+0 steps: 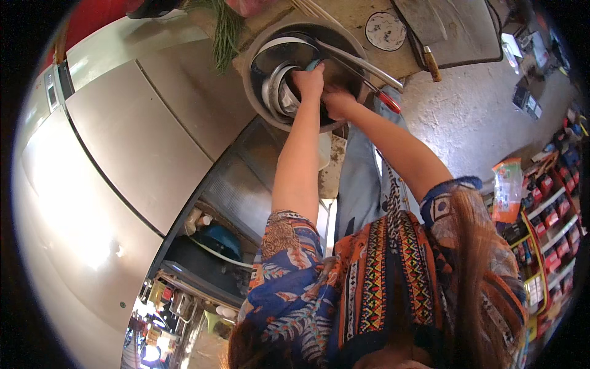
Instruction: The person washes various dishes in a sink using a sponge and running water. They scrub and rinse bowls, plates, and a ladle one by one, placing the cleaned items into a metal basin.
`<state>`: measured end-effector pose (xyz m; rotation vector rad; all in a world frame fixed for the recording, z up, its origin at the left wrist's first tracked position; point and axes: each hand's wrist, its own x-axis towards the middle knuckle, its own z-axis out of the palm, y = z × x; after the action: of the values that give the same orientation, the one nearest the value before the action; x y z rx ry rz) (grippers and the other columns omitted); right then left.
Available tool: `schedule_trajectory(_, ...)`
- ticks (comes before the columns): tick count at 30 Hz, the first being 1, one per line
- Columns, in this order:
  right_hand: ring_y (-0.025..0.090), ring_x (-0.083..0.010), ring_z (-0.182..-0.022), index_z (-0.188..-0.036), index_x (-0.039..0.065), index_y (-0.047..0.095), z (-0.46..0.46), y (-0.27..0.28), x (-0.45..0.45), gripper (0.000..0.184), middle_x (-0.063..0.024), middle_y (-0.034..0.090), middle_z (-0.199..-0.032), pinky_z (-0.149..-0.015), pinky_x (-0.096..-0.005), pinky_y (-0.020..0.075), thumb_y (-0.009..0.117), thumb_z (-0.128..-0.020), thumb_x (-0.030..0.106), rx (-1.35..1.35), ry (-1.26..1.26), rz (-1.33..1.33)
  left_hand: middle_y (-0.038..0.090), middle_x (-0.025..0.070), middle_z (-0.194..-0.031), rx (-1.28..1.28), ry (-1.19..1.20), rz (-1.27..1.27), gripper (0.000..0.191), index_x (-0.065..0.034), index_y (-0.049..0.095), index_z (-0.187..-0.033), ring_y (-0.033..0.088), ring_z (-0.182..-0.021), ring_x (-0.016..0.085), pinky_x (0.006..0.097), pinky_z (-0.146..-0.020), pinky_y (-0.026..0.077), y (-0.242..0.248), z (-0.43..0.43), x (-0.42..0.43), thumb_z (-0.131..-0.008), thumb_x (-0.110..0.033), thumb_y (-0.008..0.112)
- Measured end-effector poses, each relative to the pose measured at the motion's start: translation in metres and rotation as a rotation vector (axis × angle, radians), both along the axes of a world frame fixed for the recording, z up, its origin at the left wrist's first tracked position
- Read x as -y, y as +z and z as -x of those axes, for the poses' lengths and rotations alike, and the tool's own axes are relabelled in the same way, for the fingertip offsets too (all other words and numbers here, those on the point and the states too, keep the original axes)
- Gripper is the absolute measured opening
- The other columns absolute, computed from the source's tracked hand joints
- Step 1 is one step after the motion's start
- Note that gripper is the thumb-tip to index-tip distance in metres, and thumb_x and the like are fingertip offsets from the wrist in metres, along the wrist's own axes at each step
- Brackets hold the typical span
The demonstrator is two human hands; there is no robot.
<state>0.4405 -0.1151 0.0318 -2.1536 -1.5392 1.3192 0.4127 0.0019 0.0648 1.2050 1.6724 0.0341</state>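
Both of my hands are inside a large round metal basin [251,92] at the upper middle. My left hand [309,82] is at the rim of some nested metal bowls [279,94], next to a small teal thing [314,65]; whether it grips either is unclear. My right hand [339,102] is blurred, low in the basin's right part, its fingers partly hidden. A wide pan or bowl with a pale rim [286,40] lies at the basin's back. Across the right rim lean a long metal handle [368,67] and a utensil with a red handle end [389,102].
Green long beans [225,39] hang at the counter edge left of the basin. A patterned plate [386,31] and a wooden-handled tool [432,64] lie to the right. A large metal-coloured cabinet [124,138] stands at left, and stocked shelves [548,221] at far right.
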Motion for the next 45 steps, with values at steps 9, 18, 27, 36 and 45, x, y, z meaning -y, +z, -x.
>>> schedule_trajectory(9,0.052,-0.0368,-0.111,-0.127,0.011,0.051,-0.014,0.024,-0.011,0.055,-0.0180,0.053,-0.124,-0.093,-0.0424,0.0437,0.058,-0.072,0.008,0.071,0.074,0.260,0.042,0.0235,-0.135,-0.053,-0.021,0.068,0.078,0.0104,0.037,-0.130,0.041,-0.124,0.034,0.0376,-0.102,0.032,0.001,-0.004,-0.006,-0.068,-0.023,0.073)
schedule_trajectory(18,0.059,-0.0367,-0.096,-0.106,0.005,0.063,0.007,0.049,-0.018,0.031,-0.0213,0.063,-0.102,-0.083,-0.0451,0.0447,0.056,-0.075,0.006,-0.523,-0.477,0.107,0.023,0.0245,-0.144,-0.009,0.028,0.128,0.098,0.0100,0.011,-0.140,0.029,-0.132,0.035,0.0421,-0.106,0.028,0.010,0.014,0.005,-0.076,-0.034,0.070)
schedule_trajectory(27,0.060,-0.0346,-0.099,-0.108,0.011,0.064,-0.035,0.054,-0.013,0.041,-0.0191,0.064,-0.101,-0.086,-0.0442,0.0466,0.057,-0.068,0.007,-0.224,0.055,0.292,0.044,0.0256,-0.129,0.009,0.063,-0.096,0.080,0.0127,0.033,-0.127,0.045,-0.119,0.036,0.0417,-0.099,0.036,-0.006,0.001,0.008,-0.072,-0.028,0.074)
schedule_trajectory(36,0.055,-0.0370,-0.103,-0.096,0.004,0.063,-0.015,0.038,-0.006,0.029,-0.0199,0.058,-0.110,-0.085,-0.0443,0.0465,0.051,-0.070,0.003,0.144,0.032,0.205,0.050,0.0206,-0.125,-0.056,0.010,-0.032,0.071,0.0108,0.042,-0.123,0.051,-0.112,0.031,0.0389,-0.095,0.039,-0.025,0.004,-0.005,-0.069,-0.023,0.074)
schedule_trajectory(45,0.057,-0.0410,-0.096,-0.099,0.001,0.064,-0.003,0.034,-0.015,0.031,-0.0225,0.061,-0.102,-0.081,-0.0467,0.0466,0.060,-0.069,0.006,-0.209,-0.260,0.086,0.048,0.0219,-0.125,0.063,0.131,0.121,0.079,0.0111,0.039,-0.126,0.050,-0.111,0.030,0.0390,-0.094,0.037,-0.006,0.013,0.005,-0.071,-0.032,0.075)
